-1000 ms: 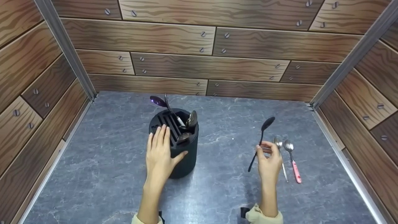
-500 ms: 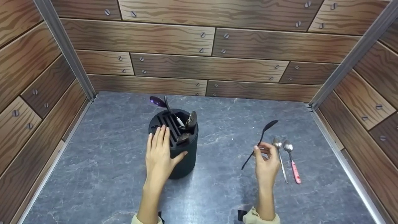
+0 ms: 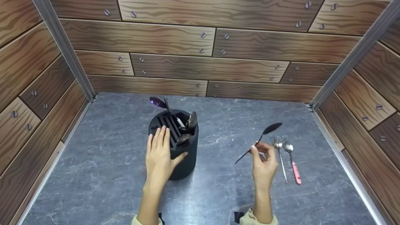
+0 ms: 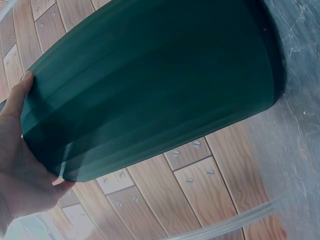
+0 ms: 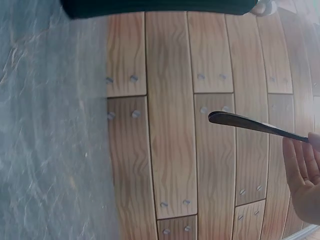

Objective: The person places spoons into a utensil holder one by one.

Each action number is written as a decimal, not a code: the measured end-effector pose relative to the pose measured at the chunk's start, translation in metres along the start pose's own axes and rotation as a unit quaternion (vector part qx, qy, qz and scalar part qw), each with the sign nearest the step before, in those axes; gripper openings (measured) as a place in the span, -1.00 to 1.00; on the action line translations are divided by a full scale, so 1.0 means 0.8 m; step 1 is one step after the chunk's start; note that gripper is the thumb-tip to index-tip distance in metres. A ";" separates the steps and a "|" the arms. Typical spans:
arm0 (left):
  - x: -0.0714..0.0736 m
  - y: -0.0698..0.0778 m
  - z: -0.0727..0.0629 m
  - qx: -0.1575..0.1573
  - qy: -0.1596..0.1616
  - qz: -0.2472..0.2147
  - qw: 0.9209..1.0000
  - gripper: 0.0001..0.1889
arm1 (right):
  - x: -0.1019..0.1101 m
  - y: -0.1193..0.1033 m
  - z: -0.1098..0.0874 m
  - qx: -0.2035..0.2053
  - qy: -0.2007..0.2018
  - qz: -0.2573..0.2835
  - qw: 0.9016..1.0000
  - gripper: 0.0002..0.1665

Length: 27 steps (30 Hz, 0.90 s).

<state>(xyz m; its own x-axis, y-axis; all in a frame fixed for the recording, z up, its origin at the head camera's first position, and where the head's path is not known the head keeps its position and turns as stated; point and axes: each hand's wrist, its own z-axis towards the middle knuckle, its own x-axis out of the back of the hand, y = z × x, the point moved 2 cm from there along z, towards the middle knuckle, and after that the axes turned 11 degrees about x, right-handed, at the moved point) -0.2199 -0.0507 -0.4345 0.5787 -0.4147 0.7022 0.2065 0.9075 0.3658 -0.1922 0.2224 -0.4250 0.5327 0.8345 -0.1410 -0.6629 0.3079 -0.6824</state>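
My right hand (image 3: pixel 264 164) pinches a black spoon (image 3: pixel 272 127) by its handle, tilted with the bowl up to the right and the handle end down to the left. In the right wrist view, the handle (image 5: pixel 250 123) juts from the fingertips. My left hand (image 3: pixel 158 159) rests on a dark cylindrical utensil holder (image 3: pixel 186 164), straight fingers lying over its slotted top and thumb against its side. Several utensils stand in the holder, among them a dark spoon (image 3: pixel 157 102) and a metal spoon (image 3: pixel 192 119). The left wrist view shows the holder's green-black side (image 4: pixel 150 90).
Two spoons lie on the table right of my right hand: a silver one (image 3: pixel 282 165) and one with a pink handle (image 3: pixel 296 173). Wood-patterned walls (image 3: pixel 175 65) with metal corner posts enclose the grey marbled tabletop (image 3: pixel 109 140).
My right hand has moved a little left, and the black spoon has turned from nearly upright to a flatter slant. The left hand and the holder stay in place.
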 end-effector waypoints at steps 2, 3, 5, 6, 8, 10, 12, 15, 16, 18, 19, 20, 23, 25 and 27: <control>0.000 0.000 0.000 0.000 0.001 0.000 1.000 0.01 | -0.002 0.002 -0.002 0.002 0.002 0.016 1.000 -0.80; 0.000 -0.001 0.000 0.000 0.001 0.000 1.000 0.02 | -0.004 0.003 -0.003 0.003 0.004 0.022 1.000 -0.81; 0.000 0.000 0.000 0.000 0.001 0.000 1.000 0.02 | -0.008 0.000 -0.004 0.005 0.006 0.031 0.999 -0.81; 0.000 0.000 0.000 0.000 0.002 0.000 1.000 0.02 | -0.009 -0.003 -0.004 0.007 0.005 0.035 0.999 -0.81; 0.001 0.000 0.000 -0.001 0.004 -0.001 1.000 0.01 | -0.013 -0.008 -0.004 0.013 0.003 0.043 0.999 -0.82; 0.001 0.000 0.000 -0.002 0.005 -0.001 1.000 0.01 | -0.016 -0.013 -0.004 0.021 -0.001 0.051 0.998 -0.82; 0.001 0.001 0.000 -0.003 0.005 -0.001 1.000 0.01 | -0.018 -0.017 -0.004 0.029 -0.004 0.062 0.998 -0.82; 0.001 0.000 0.001 -0.003 0.003 -0.001 1.000 0.02 | -0.023 -0.021 -0.003 0.040 -0.005 0.083 0.996 -0.79; 0.001 0.000 0.002 -0.003 0.003 -0.001 1.000 0.02 | -0.024 -0.022 -0.003 0.042 -0.005 0.093 0.995 -0.77; 0.001 0.000 0.002 -0.002 0.002 -0.001 1.000 0.02 | -0.027 -0.025 -0.003 0.046 -0.006 0.110 0.993 -0.72; 0.001 0.000 0.002 -0.002 0.001 -0.002 1.000 0.02 | -0.028 -0.026 -0.003 0.046 -0.007 0.117 0.992 -0.71; 0.001 0.000 0.002 -0.001 0.000 -0.002 1.000 0.02 | -0.029 -0.027 -0.003 0.047 -0.008 0.121 0.991 -0.69; 0.001 0.000 0.001 0.001 -0.004 -0.001 1.000 0.02 | -0.033 -0.032 -0.002 0.047 -0.011 0.132 0.990 -0.67; 0.001 0.000 0.001 0.002 -0.006 0.000 1.000 0.02 | -0.035 -0.035 -0.002 0.048 -0.013 0.134 0.990 -0.67; 0.001 0.000 0.000 0.003 -0.008 -0.002 1.000 0.02 | -0.036 -0.037 -0.001 0.055 -0.017 0.134 0.989 -0.67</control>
<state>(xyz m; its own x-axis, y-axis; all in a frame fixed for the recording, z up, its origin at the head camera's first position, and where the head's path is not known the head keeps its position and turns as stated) -0.2195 -0.0505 -0.4340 0.5654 -0.4192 0.7103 0.2038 0.9055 0.3721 -0.1877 0.1887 -0.4012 0.3134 0.9074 -0.2800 -0.8318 0.1201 -0.5420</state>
